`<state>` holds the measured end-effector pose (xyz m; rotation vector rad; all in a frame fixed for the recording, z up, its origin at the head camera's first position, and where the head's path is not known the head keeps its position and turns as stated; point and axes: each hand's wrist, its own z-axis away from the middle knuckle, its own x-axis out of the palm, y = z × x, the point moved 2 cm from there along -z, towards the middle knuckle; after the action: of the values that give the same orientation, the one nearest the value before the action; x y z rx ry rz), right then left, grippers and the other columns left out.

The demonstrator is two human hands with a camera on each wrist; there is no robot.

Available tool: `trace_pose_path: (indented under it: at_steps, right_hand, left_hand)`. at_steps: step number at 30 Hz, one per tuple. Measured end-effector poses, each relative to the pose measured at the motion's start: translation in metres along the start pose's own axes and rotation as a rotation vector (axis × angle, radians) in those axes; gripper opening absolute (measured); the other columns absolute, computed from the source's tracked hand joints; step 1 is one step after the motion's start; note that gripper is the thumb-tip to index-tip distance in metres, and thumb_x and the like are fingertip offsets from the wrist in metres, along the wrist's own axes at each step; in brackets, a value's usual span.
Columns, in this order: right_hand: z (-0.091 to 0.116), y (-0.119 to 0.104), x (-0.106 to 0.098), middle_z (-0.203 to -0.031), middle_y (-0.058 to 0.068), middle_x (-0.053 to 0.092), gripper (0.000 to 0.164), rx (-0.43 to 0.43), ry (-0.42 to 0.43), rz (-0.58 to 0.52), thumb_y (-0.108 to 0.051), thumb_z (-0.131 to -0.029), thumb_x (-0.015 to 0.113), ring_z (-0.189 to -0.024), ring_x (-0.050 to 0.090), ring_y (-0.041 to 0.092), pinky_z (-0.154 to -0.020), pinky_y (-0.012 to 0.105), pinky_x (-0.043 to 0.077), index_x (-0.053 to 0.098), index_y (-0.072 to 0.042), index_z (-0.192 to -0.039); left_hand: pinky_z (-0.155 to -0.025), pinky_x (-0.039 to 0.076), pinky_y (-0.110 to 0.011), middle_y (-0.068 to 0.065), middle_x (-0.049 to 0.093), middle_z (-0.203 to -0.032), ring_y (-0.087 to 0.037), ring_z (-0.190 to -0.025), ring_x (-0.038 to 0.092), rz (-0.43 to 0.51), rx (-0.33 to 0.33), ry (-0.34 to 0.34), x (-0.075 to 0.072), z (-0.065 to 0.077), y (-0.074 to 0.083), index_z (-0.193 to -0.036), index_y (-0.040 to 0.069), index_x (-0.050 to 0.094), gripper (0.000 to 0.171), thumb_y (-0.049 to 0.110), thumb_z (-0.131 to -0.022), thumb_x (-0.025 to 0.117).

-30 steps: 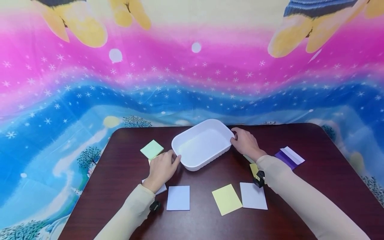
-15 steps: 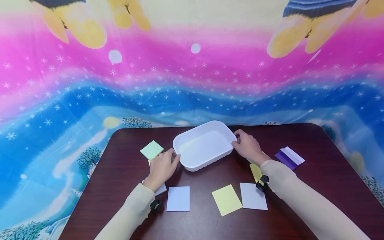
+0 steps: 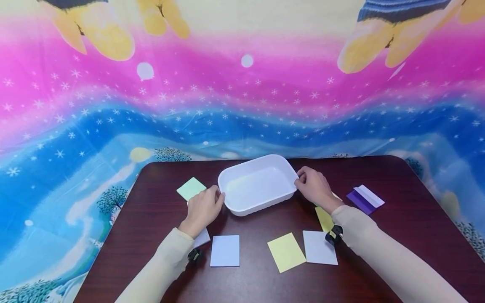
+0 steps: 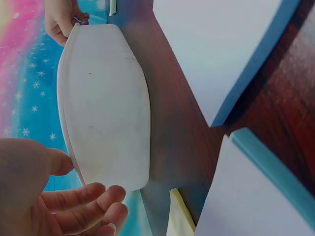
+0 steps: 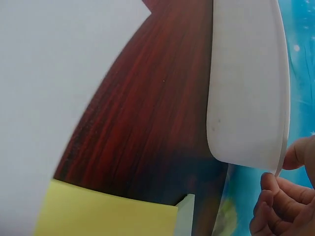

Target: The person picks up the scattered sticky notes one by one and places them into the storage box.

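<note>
A white rectangular plastic basin (image 3: pixel 259 181) with rounded corners sits at a slant near the back of the table in the head view, with nothing inside. My left hand (image 3: pixel 202 208) is at its left end, thumb against the rim and fingers curled beneath it; the left wrist view shows the basin's side wall (image 4: pixel 108 108) beyond the thumb. At the other end, my right hand (image 3: pixel 313 184) pinches the rim between thumb and fingers, as the right wrist view also shows. A pale green sticky-note pad (image 3: pixel 191 188) lies just behind my left hand.
On the dark wooden table (image 3: pixel 254 277) lie a pale blue pad (image 3: pixel 225 251), a yellow pad (image 3: pixel 286 252) and a white pad (image 3: pixel 318 247). Another yellow pad (image 3: pixel 323 218) is partly under my right forearm. A folded purple-and-white paper (image 3: pixel 365 199) lies at right. A printed curtain (image 3: pixel 242 105) hangs behind.
The basin has turned slightly, its right end shifting toward me and to the right together with my right hand. My left hand has moved slightly left, still at the basin's left end.
</note>
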<state>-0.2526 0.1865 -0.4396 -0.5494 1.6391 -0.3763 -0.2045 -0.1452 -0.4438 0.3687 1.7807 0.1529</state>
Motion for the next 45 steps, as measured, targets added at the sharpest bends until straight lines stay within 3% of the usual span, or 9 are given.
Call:
trace_pose_path:
  at_steps: [19, 45]
  right_hand:
    - [0.013, 0.002, -0.002, -0.075, 0.005, 0.060, 0.014, -0.003, 0.022, -0.020, -0.022, -0.084, 0.061, -0.061, 0.052, 0.019, -0.053, 0.032, 0.046, 0.059, -0.010, -0.090]
    - [0.037, -0.002, -0.003, -0.067, 0.003, 0.055, 0.011, -0.020, 0.038, -0.034, -0.020, -0.082, 0.061, -0.057, 0.048, 0.018, -0.052, 0.033, 0.043, 0.058, -0.010, -0.083]
  left_hand:
    - [-0.042, 0.035, -0.036, 0.002, 0.045, -0.051, -0.017, -0.046, 0.044, -0.026, 0.013, -0.034, -0.004, -0.009, -0.002, -0.075, 0.017, 0.053, 0.025, 0.034, -0.092, 0.048]
    - [-0.040, 0.035, -0.035, 0.003, 0.047, -0.054, -0.016, -0.046, 0.044, -0.015, 0.019, -0.058, -0.004, -0.017, -0.003, -0.082, 0.015, 0.059, 0.022, 0.030, -0.093, 0.047]
